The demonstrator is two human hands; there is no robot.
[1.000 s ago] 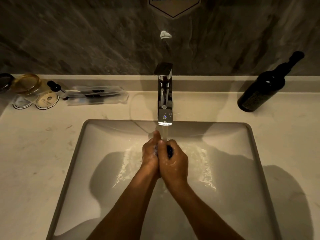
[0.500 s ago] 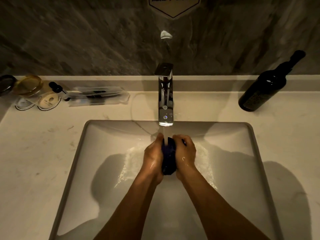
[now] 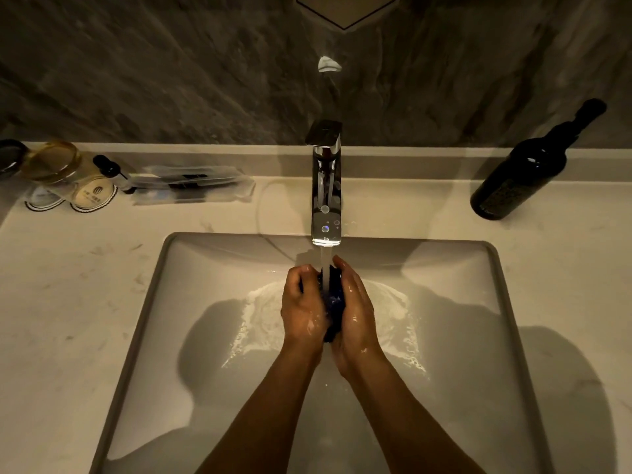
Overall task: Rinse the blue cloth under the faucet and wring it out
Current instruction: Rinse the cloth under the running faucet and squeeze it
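A bunched dark blue cloth is squeezed between my two palms over the sink, and only a narrow strip of it shows. My left hand presses it from the left, fingers curled. From the right, my right hand closes on it. A chrome faucet stands behind the basin, and its stream of water falls onto the top of the cloth between my hands. Both hands are wet.
The white rectangular sink is set in a pale counter, with water spreading across its bottom. A dark bottle lies against the back ledge at right. A glass jar and wrapped toiletries sit at back left.
My hands, clasped tight a second ago, opened to show the cloth, then pressed together on it again. They have stayed under the stream.
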